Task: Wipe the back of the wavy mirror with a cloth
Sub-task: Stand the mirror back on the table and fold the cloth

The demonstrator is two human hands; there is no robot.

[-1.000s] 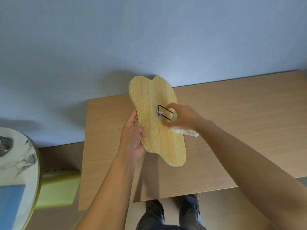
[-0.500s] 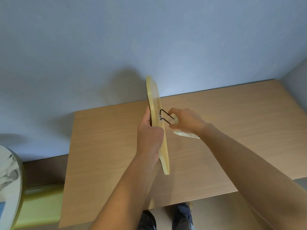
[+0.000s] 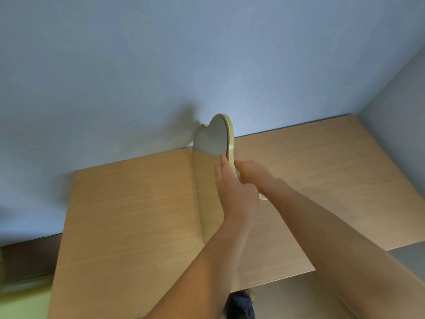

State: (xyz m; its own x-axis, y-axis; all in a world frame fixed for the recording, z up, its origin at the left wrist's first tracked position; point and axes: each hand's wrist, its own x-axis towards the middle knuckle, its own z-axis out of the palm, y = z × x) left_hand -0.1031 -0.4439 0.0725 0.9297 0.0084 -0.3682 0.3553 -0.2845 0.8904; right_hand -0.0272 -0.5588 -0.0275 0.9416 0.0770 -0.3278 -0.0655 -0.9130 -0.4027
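Note:
The wavy mirror point(image 3: 212, 143) with a pale wooden rim stands nearly edge-on above the wooden table point(image 3: 128, 215), its glass side facing left and reflecting the wall and tabletop. My left hand point(image 3: 234, 192) grips the mirror's near edge, fingers lying on the glass. My right hand point(image 3: 250, 171) is behind the mirror, on its hidden back side. A bit of white cloth point(image 3: 263, 196) shows under my right wrist, held in that hand. The mirror's back and its wire stand are hidden.
A light blue wall point(image 3: 184, 65) rises right behind the table. A grey wall point(image 3: 402, 100) closes the right side. A green surface point(image 3: 23, 300) lies low at the left. My dark trousers point(image 3: 240, 305) show below the table's front edge.
The mirror has turned from showing its wooden back, through edge-on, to showing its glass side. My right hand with the cloth stayed against the back. The view shifted left.

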